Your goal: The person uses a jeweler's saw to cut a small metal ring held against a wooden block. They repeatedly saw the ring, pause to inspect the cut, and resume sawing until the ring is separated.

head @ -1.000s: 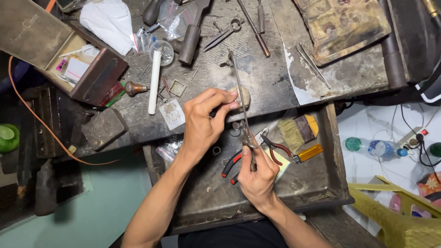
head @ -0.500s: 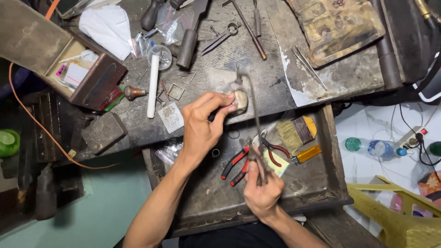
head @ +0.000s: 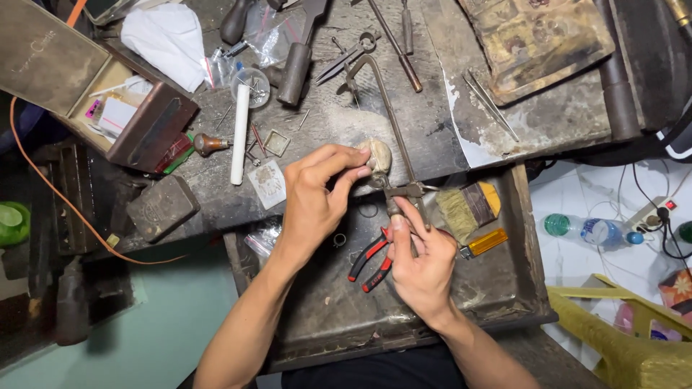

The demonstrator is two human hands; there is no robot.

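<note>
A cluttered, scarred workbench (head: 461, 101) is seen from above, with an open metal drawer (head: 497, 288) below its front edge. The left hand (head: 317, 198) is closed in a pinch, thumb and forefinger pressed on something small against the worn bench peg (head: 378, 153); what is pinched cannot be made out. The right hand (head: 420, 261) is wrapped shut around the handle of a jeweller's saw (head: 393, 126), whose frame is held upright just beyond the left fingertips, running away over the bench. Red-handled pliers (head: 369, 257) are found in the drawer just left of the right fingers, a brush (head: 465, 207) and an orange lighter (head: 484, 243) just right of them. A white rod (head: 239, 133) lies well left of the left fingers
</note>
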